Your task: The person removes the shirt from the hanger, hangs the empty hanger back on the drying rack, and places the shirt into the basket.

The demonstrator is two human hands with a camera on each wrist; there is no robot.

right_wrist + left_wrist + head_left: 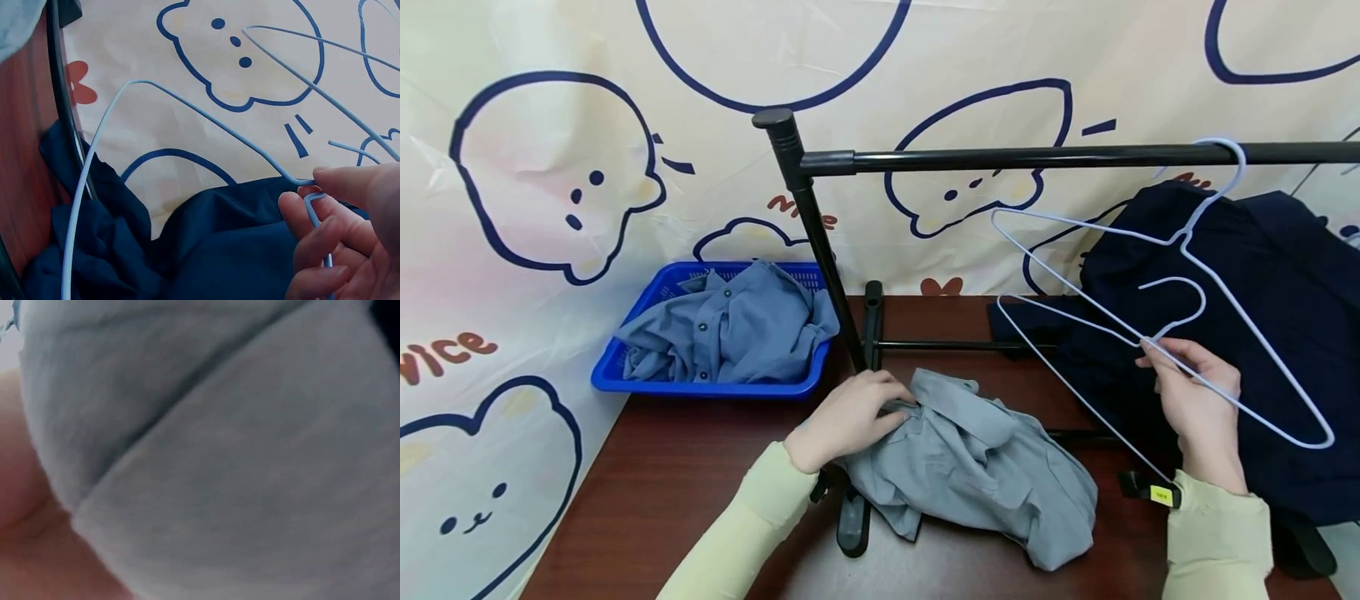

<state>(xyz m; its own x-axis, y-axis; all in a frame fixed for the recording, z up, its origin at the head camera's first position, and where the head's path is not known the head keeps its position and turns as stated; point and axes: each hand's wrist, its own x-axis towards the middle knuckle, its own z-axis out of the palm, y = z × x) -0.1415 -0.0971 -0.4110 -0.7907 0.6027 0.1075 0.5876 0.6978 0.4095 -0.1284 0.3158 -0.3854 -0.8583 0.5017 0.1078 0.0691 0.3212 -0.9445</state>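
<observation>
A grey shirt (977,475) lies crumpled on the table. My left hand (853,417) holds it near the collar, thumb and fingers curled into the cloth. Grey fabric (237,469) fills most of the left wrist view, hiding the fingertips there. With thumb and fingers, my right hand (1202,400) pinches a light-blue wire hanger (206,119) at the base of its hook. Another light-blue hanger (1238,171) hangs from the rack's bar, its lower wire crossing in front of the right hand in the head view.
The black rack (925,158) spans the table (700,483). A blue basket (700,388) with a blue buttoned shirt (737,325) stands back left. Dark navy clothing (1285,275) is heaped at the right, beside my right hand. A patterned cloth (700,167) covers the wall behind.
</observation>
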